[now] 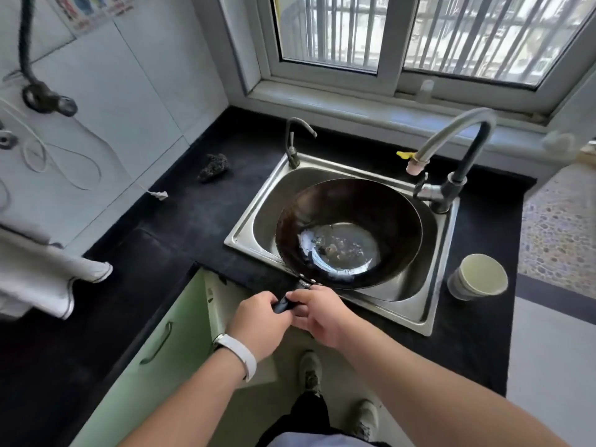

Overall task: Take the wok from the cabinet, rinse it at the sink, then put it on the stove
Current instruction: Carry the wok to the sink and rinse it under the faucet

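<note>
A dark round wok (348,217) sits over the steel sink (245,227), with a shallow pool of water in its bottom. Its black handle (285,304) points toward me over the counter's front edge. My left hand (258,321), with a white band on the wrist, grips the handle from the left. My right hand (317,312) holds the same handle from the right, fingers curled round it. The tall curved tap (451,146) stands at the sink's back right, and no water runs from it.
A smaller tap (295,140) stands at the sink's back left. A pale cup (477,277) sits on the black counter (193,221) right of the sink, a dark scouring lump (213,167) at the back left. The green cabinet door (154,346) below hangs open.
</note>
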A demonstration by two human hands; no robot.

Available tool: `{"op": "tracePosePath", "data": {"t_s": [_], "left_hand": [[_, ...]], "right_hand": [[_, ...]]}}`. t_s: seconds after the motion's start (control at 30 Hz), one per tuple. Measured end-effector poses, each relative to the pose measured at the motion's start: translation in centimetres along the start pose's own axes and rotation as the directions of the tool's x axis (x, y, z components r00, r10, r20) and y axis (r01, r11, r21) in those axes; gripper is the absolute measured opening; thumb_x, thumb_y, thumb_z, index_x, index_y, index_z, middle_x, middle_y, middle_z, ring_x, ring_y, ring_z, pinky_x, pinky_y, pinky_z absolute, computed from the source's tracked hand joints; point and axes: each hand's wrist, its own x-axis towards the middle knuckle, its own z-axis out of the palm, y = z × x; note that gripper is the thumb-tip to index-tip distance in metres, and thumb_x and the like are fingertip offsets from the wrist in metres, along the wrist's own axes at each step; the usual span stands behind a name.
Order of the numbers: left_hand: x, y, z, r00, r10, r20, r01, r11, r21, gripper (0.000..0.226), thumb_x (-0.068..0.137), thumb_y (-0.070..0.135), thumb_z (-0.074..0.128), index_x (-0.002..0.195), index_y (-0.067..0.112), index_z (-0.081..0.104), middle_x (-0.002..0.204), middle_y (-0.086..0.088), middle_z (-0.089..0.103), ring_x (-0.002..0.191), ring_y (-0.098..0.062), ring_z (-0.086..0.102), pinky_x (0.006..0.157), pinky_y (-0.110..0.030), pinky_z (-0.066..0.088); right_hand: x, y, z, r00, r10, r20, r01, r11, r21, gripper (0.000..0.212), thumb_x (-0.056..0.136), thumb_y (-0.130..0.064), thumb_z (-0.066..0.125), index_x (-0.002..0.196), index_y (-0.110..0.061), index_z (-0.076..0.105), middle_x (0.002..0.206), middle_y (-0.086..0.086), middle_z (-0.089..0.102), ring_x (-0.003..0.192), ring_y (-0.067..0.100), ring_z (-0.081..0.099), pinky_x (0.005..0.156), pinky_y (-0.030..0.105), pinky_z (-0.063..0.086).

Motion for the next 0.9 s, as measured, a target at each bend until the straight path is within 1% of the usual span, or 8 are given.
{"op": "tracePosePath", "data": {"t_s": [0.07, 0.2, 0.27, 0.33, 0.57, 0.67, 0.77, 0.9], "left_hand": [[1.8, 0.0, -0.4, 0.999, 0.022, 0.028, -0.022, 1.0, 0.005, 0.021, 0.078, 0.041, 0.064, 0.076, 0.02, 0.061, 0.07, 0.002, 0.066, 0.071, -0.021, 0.063, 0.058, -0.031, 0.047], [5.2, -0.7, -0.5, 0.996, 0.053, 0.072, -0.054, 0.998, 0.019, 0.024, 0.075, 0.044, 0.062, 0.073, 0.02, 0.059, 0.07, 0.002, 0.067, 0.074, -0.026, 0.064, 0.067, -0.035, 0.054], [6.6, -1.1, -0.4, 0.994, 0.067, 0.09, -0.07, 0.997, 0.038, 0.026, 0.074, 0.045, 0.062, 0.073, 0.019, 0.058, 0.069, 0.002, 0.066, 0.072, -0.025, 0.064, 0.065, -0.034, 0.053], [8.1, -1.3, -0.3, 0.991, 0.086, 0.105, -0.093, 0.993, 0.066, 0.028, 0.075, 0.047, 0.062, 0.076, 0.019, 0.059, 0.07, 0.002, 0.066, 0.073, -0.025, 0.064, 0.063, -0.033, 0.051], [11.1, -1.8, 0.4, 0.98, 0.098, 0.173, -0.122, 0.983, 0.134, 0.028, 0.074, 0.049, 0.062, 0.077, 0.021, 0.059, 0.072, 0.001, 0.066, 0.074, -0.024, 0.064, 0.065, -0.033, 0.051], [11.9, -1.6, 0.9, 0.98, 0.098, 0.175, -0.122, 0.984, 0.132, 0.028, 0.072, 0.049, 0.062, 0.076, 0.021, 0.059, 0.07, 0.002, 0.065, 0.074, -0.024, 0.063, 0.064, -0.033, 0.051], [12.6, -1.5, 1.2, 0.981, 0.089, 0.174, -0.109, 0.988, 0.105, 0.026, 0.072, 0.046, 0.063, 0.075, 0.02, 0.059, 0.068, 0.003, 0.065, 0.072, -0.024, 0.063, 0.066, -0.034, 0.053], [13.1, -1.2, 1.4, 0.975, 0.102, 0.196, -0.128, 0.984, 0.123, 0.026, 0.072, 0.046, 0.063, 0.072, 0.02, 0.057, 0.069, 0.003, 0.065, 0.072, -0.025, 0.063, 0.064, -0.034, 0.051]], "right_hand": [[1.3, -0.6, 0.3, 1.0, 0.005, -0.024, -0.005, 1.0, 0.016, 0.018, 0.087, 0.009, 0.061, 0.085, -0.007, 0.052, 0.08, 0.015, 0.067, 0.086, 0.035, 0.066, 0.093, 0.052, 0.053], [3.7, -0.9, 0.7, 0.998, -0.005, -0.061, 0.009, 0.998, 0.058, 0.015, 0.089, 0.008, 0.059, 0.088, -0.006, 0.054, 0.09, 0.017, 0.067, 0.087, 0.034, 0.066, 0.089, 0.049, 0.055], [5.0, -0.8, 0.8, 0.997, -0.02, -0.079, 0.027, 0.996, 0.083, 0.014, 0.089, 0.008, 0.059, 0.092, -0.005, 0.054, 0.097, 0.02, 0.066, 0.09, 0.035, 0.066, 0.081, 0.045, 0.059], [6.3, -0.6, 0.7, 0.995, -0.031, -0.099, 0.041, 0.994, 0.1, 0.014, 0.089, 0.008, 0.059, 0.093, -0.006, 0.055, 0.097, 0.019, 0.066, 0.087, 0.034, 0.068, 0.073, 0.04, 0.059], [8.7, 0.0, 0.2, 0.993, -0.011, -0.12, 0.031, 0.986, 0.166, 0.014, 0.09, 0.006, 0.058, 0.095, -0.007, 0.056, 0.094, 0.016, 0.068, 0.082, 0.029, 0.071, 0.077, 0.04, 0.059], [9.1, 0.0, -0.2, 0.993, -0.026, -0.113, 0.04, 0.991, 0.127, 0.012, 0.092, -0.002, 0.06, 0.102, -0.007, 0.056, 0.099, 0.016, 0.07, 0.086, 0.029, 0.071, 0.082, 0.043, 0.059], [9.3, -0.3, -0.5, 0.992, -0.045, -0.121, 0.049, 0.998, 0.03, 0.013, 0.094, -0.009, 0.06, 0.107, -0.009, 0.057, 0.102, 0.014, 0.073, 0.088, 0.027, 0.072, 0.082, 0.042, 0.059], [9.1, -0.8, -0.8, 0.989, -0.033, -0.142, 0.031, 0.999, -0.019, 0.011, 0.095, -0.014, 0.061, 0.106, -0.01, 0.06, 0.096, 0.01, 0.075, 0.084, 0.023, 0.072, 0.083, 0.04, 0.059]]}}
